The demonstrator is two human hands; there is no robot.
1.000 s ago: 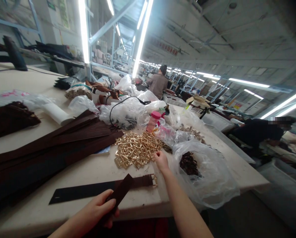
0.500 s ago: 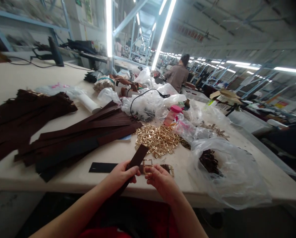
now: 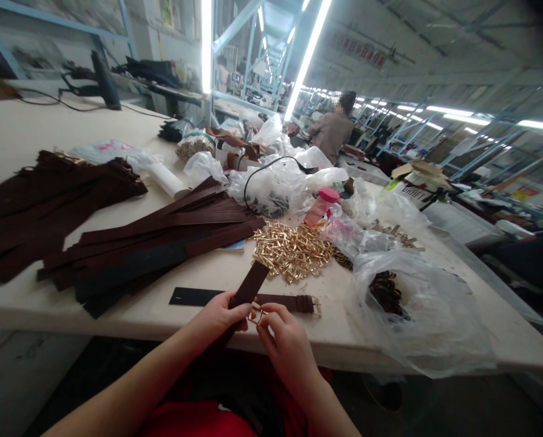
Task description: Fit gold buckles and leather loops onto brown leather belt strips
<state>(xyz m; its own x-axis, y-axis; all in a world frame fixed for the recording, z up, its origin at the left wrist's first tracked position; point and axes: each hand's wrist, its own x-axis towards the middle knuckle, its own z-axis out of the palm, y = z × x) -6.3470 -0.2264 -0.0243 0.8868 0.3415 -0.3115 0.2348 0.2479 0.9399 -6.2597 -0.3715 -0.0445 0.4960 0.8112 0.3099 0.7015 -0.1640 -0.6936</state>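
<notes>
My left hand [image 3: 228, 315] grips a dark brown strap [image 3: 253, 280], whose end sticks up past the fingers. Between both hands is a gold buckle [image 3: 255, 313], pinched by the fingers of my right hand [image 3: 283, 334] and close against my left fingertips. Behind them a finished-looking belt piece [image 3: 189, 296] lies flat on the table, with a gold buckle [image 3: 316, 306] at its right end. A pile of gold buckles [image 3: 293, 249] lies just beyond.
Stacks of brown straps [image 3: 162, 233] spread to the left. A clear plastic bag [image 3: 435, 315] with dark loops [image 3: 387, 294] sits at the right. Behind are a pink-lidded jar [image 3: 321, 206], crumpled plastic and a white roll [image 3: 168, 181]. A person [image 3: 332, 130] is farther back.
My right hand and the buckle have moved left toward the strap, and the buckle is now tilted. The view has shifted slightly.
</notes>
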